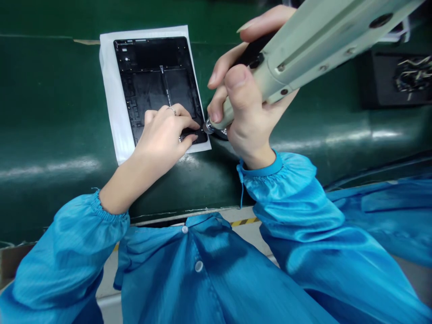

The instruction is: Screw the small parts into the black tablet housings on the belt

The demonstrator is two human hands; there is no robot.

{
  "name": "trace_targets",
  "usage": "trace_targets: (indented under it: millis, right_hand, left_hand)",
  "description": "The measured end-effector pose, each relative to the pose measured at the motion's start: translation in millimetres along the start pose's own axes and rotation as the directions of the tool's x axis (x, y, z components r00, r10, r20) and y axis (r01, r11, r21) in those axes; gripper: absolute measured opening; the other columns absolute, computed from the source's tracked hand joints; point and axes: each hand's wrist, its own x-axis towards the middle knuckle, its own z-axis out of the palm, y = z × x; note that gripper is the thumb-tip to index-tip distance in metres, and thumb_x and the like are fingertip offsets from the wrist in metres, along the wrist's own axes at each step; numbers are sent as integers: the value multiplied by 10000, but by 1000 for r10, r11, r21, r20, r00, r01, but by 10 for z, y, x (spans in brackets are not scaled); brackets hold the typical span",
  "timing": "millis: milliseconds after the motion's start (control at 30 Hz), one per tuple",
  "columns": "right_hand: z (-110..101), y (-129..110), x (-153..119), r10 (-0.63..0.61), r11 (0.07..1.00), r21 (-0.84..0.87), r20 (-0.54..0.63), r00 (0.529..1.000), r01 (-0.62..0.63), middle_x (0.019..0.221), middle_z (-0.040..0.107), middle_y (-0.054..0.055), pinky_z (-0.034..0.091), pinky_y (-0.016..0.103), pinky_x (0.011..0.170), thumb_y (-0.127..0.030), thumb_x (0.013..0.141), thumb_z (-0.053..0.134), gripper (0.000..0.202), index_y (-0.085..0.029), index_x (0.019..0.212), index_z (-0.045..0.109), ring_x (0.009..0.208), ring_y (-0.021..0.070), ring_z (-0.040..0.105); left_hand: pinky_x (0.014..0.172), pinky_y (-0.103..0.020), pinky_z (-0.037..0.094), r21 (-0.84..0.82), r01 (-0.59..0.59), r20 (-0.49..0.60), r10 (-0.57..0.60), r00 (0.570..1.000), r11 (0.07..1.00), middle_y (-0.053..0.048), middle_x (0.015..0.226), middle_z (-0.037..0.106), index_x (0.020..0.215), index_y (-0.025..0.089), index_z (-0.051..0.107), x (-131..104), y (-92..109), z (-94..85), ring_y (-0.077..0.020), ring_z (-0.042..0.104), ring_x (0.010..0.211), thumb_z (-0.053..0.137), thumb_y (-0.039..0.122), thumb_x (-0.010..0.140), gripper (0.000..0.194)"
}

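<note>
An open black tablet housing (151, 56) lies on a white sheet (113, 112), its inner side facing up. My left hand (162, 135) rests over its lower right corner, thumb and forefinger closed together there; what they pinch is too dark to make out. My right hand (251, 108) is wrapped round a pale green electric screwdriver (303, 51), tilted with its body rising to the upper right. The screwdriver's metal tip (208, 127) is at the housing's lower right edge, close to my left fingertips. A dark rounded object under the tip is partly hidden by my right hand.
A green mat (50, 103) covers the bench, its front edge near my body. At the right stands a black tray (380, 85) with a tangle of small shiny pieces. Blue cloth (388, 202), perhaps another person's clothing, shows at the right edge.
</note>
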Motion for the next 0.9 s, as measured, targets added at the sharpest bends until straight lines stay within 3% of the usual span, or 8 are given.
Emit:
trace_targets:
  millis: [100,200,367,500,633,800,900]
  right_hand:
    - [4,39,9,-26,1000,10,9,1000,26,907,673,-56,370,279,432,-499,1032,793,317,-316,1213,609,464,62,416]
    - [7,81,20,-25,1000,18,9,1000,25,891,662,-51,356,239,404,-549,1018,810,379,-297,1212,602,460,39,404]
    - [-4,219,36,-165,985,56,35,986,162,913,630,-57,428,172,439,-611,1061,725,394,-288,1265,625,491,13,443]
    - [-8,292,57,-223,970,111,42,974,217,937,610,-48,403,122,442,-541,1078,723,351,-265,1277,639,520,-9,420]
    - [11,292,47,-228,969,98,23,973,225,979,594,-33,419,115,430,-573,1070,722,368,-258,1243,643,555,-3,442]
    - [78,282,4,-194,981,15,-17,981,195,1199,610,7,348,181,377,-659,1072,672,437,-237,1147,588,487,-39,341]
    - [103,294,-5,-197,980,-28,-31,980,196,1191,609,12,346,222,374,-685,1068,662,449,-249,1130,572,483,-18,341]
  left_hand:
    - [1159,-626,462,12,-30,23,30,999,999,-92,1346,766,1188,252,855,-28,27,-7,-385,660,1283,625,179,1043,282]
    - [1149,-612,446,64,-111,15,110,994,992,-82,1397,761,1216,249,857,-117,34,3,-349,679,1276,473,37,1034,475]
    - [1176,-628,411,173,-248,34,246,969,953,-79,1492,738,1388,251,796,-302,49,-21,-328,684,1298,410,-43,1016,612]
    - [1182,-629,407,225,-223,57,216,975,949,-81,1495,744,1451,256,760,-366,105,-72,-335,677,1337,389,-41,1037,630]
    - [1170,-613,417,218,-216,83,202,976,952,-70,1529,732,1495,287,734,-381,121,-80,-337,666,1376,411,-64,1007,682]
    - [1184,-608,393,186,-230,87,217,972,955,-75,1565,706,1521,285,715,-394,80,-60,-347,626,1435,462,-64,970,700]
    - [1175,-604,384,169,-250,93,238,967,953,-80,1554,708,1503,273,729,-359,27,-63,-345,620,1416,459,-51,966,683]
